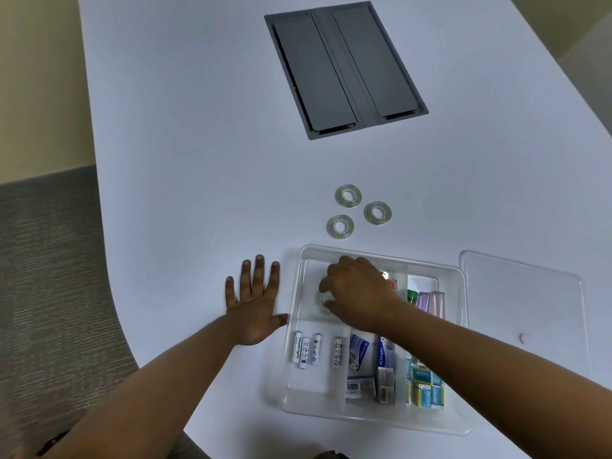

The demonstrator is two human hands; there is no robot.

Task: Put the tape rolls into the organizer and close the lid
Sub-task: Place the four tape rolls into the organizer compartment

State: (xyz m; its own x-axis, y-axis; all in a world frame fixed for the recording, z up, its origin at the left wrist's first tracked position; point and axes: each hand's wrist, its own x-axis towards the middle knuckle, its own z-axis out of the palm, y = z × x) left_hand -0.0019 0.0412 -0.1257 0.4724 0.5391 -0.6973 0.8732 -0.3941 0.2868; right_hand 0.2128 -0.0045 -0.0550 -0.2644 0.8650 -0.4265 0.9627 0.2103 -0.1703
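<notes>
The big white table (pixel 198 160) holds a clear organizer (pixel 462 326), and that box is the landmark here. Its clear lid (pixel 530 293) lies flat just right of the organizer, so the box is not closed yet. The left hand (pixel 253 306) rests flat on the table just left of the organizer, fingers spread, holding nothing. The right hand (pixel 356 293) is inside the organizer's far-left part, with its grip curled around a tape roll (pixel 320 298), which looks like it is being set down. Three more tape rolls (pixel 348 196) lie on the table just behind the organizer. I think the next move is to let go and fetch one of those. Batteries (pixel 297 350) in the near-left part read "Heybright".
</notes>
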